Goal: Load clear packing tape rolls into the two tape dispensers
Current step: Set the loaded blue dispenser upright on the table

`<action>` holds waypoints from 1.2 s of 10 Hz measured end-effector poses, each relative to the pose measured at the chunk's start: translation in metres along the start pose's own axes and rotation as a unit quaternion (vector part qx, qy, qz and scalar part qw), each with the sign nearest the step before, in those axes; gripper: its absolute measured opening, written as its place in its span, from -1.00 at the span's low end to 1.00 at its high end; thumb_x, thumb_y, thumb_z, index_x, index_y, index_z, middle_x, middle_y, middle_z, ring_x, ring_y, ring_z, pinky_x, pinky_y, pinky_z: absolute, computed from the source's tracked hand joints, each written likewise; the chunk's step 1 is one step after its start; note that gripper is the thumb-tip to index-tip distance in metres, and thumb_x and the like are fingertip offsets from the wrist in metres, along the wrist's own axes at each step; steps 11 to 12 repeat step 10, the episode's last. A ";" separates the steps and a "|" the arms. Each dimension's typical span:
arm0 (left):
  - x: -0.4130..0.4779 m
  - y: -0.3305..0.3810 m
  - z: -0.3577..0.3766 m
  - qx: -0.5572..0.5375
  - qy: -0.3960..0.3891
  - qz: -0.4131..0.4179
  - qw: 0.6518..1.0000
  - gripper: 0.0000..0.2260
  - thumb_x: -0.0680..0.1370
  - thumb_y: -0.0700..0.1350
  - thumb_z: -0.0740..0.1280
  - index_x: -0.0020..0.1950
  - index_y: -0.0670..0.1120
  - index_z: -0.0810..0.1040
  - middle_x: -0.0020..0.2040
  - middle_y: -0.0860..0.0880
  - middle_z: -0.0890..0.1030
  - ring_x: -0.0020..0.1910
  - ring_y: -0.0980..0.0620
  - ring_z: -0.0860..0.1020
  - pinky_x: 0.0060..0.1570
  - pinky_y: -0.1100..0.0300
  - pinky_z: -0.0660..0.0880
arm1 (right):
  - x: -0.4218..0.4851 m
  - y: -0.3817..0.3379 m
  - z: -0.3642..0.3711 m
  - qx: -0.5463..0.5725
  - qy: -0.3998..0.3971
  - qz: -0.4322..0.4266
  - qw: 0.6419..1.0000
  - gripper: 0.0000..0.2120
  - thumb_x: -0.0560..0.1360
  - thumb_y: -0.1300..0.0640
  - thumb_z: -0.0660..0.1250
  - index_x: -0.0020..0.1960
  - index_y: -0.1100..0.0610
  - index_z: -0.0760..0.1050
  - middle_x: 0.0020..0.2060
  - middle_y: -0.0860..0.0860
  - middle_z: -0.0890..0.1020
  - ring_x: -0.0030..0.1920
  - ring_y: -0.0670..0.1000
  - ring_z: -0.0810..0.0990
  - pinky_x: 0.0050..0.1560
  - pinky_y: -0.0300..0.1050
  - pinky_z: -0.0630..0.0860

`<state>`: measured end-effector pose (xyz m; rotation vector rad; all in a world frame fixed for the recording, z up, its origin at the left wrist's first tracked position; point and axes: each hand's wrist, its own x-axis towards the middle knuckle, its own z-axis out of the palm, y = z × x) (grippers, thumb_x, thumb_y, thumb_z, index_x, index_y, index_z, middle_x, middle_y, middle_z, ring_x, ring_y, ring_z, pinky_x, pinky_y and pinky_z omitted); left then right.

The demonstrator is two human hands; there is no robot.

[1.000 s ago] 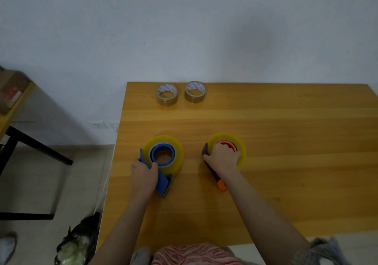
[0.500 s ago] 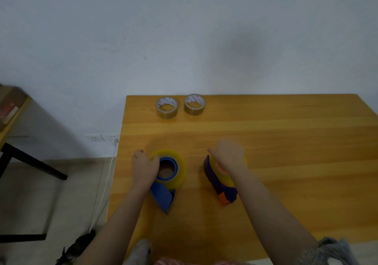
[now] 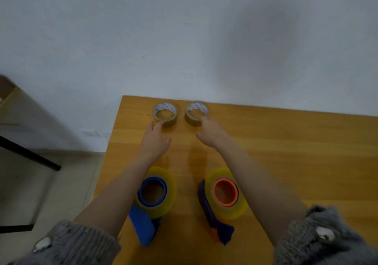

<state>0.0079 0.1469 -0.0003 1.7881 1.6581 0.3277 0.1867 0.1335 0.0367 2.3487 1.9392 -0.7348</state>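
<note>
Head view looks down on a wooden worktop (image 3: 286,152) set against a pale wall. Two tape dispensers lie on the near part of it. One is the blue dispenser (image 3: 144,227) on the left, and one is the purple and orange dispenser (image 3: 216,224) on the right. Each one has a big clear roll on its wheel, and both look yellowish. The left big roll (image 3: 169,191) sits round a blue hub. The right big roll (image 3: 241,205) sits round an orange hub. So both dispensers seem to have tape on them. The tape ends cannot be seen, so it is not clear if they are pulled through to the cutting edge.

At the far edge of the worktop lie two small rolls, flat, side by side and apart. Both hands reach out to them. The left hand (image 3: 153,140) is spread loose, and its fingertips touch the near rim of the left small roll (image 3: 165,112). It does not grip the roll yet. The right hand (image 3: 210,130) touches the near rim of the right small roll (image 3: 196,111). Its fingers are bent a little, and it does not look closed on the roll.

Counted up, there are two dispensers, two big rolls, two small rolls and two hands. Grey knitted sleeves (image 3: 327,242) show near the camera.
</note>
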 end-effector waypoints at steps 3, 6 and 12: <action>0.044 0.004 0.013 -0.074 -0.027 -0.082 0.993 -0.42 0.54 -0.13 0.27 0.51 -0.02 0.12 0.55 -0.19 -0.11 0.54 -0.12 -0.12 0.35 -0.03 0.24 | 0.064 0.010 0.008 -0.015 -0.043 -0.019 0.999 -0.59 0.55 0.14 0.22 0.37 0.21 0.29 0.26 0.16 0.48 0.14 0.12 0.52 -0.07 -0.07 0.46; 0.057 0.032 0.038 -0.050 -0.061 -0.043 0.996 -0.42 0.55 -0.10 0.26 0.52 -0.03 0.09 0.55 -0.15 -0.10 0.53 -0.14 0.01 0.37 -0.02 0.26 | 0.067 0.033 0.015 0.005 -0.007 0.002 1.000 -0.82 0.53 0.19 0.21 0.07 0.25 0.48 0.08 0.20 0.57 0.00 0.14 0.55 -0.17 -0.09 0.40; 0.053 0.039 0.037 -0.065 -0.073 -0.034 0.995 -0.36 0.56 -0.13 0.25 0.54 0.03 -0.02 0.56 -0.15 -0.03 0.54 -0.12 -0.10 0.38 -0.03 0.20 | 0.050 0.041 0.004 0.055 0.012 -0.005 0.998 -0.55 0.57 0.20 0.21 0.43 0.23 0.23 0.42 0.14 0.32 0.36 0.13 0.36 0.18 -0.05 0.40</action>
